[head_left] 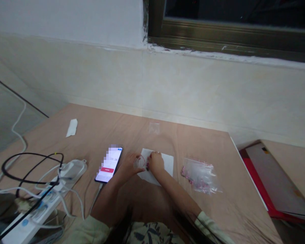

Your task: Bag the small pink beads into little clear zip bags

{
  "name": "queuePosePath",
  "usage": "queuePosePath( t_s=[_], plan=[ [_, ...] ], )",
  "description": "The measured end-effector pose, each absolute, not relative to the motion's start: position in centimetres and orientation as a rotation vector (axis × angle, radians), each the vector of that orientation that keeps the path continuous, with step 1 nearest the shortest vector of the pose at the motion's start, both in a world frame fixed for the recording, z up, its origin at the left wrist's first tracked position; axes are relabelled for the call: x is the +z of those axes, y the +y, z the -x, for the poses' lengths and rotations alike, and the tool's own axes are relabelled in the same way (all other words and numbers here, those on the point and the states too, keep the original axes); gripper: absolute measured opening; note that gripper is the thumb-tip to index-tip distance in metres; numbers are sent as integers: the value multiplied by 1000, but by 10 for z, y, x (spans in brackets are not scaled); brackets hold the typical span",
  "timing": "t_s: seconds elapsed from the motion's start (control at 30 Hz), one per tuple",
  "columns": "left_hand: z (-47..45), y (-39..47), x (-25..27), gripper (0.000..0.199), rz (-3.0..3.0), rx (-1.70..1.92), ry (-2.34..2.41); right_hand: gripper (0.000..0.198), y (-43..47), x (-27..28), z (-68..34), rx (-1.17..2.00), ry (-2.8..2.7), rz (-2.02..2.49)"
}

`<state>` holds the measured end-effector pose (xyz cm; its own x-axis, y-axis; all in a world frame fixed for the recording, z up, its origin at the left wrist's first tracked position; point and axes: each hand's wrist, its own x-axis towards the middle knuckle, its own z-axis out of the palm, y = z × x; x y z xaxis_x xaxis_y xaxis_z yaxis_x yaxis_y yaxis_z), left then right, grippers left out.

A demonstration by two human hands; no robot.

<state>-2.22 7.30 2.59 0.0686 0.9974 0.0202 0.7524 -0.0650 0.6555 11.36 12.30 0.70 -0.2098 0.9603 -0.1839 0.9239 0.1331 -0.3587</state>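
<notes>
My left hand (129,165) is closed on a small clear plastic bag (139,162) with a thin red line along its edge. Just to its right, my right hand (157,163) pinches a small dark red, beaded-looking item (148,163); its exact kind is too small to make out. Both hands are over a white sheet of paper (169,164) on the wooden table. A larger clear plastic bag (202,176) lies to the right of the paper, with several small pink and dark red pieces inside.
A lit phone (108,165) lies left of my hands, a cable at its lower end. Farther left is a white power strip (71,173) with tangled cords. A small clear bag (154,128) and a white scrap (72,127) lie toward the wall. A red-edged folder (259,189) stands at right.
</notes>
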Motion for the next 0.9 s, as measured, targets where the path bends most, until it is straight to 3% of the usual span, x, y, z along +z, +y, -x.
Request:
queuePosePath(
  t_s=[0.37, 0.5, 0.7, 0.9],
  plan=[
    [19, 70, 17, 46, -1958, 641, 1768, 26, 116, 7, -114, 573, -2403, 1973],
    [17, 69, 13, 49, -1979, 662, 1783, 19, 115, 12, -120, 670, -2259, 1934],
    [12, 72, 12, 47, -2021, 721, 1781, 9, 107, 31, -129, 888, -2034, 1415],
    [14, 72, 13, 48, -2054, 696, 1765, 13, 112, 10, -139, 845, -2099, 1530]
  ],
)
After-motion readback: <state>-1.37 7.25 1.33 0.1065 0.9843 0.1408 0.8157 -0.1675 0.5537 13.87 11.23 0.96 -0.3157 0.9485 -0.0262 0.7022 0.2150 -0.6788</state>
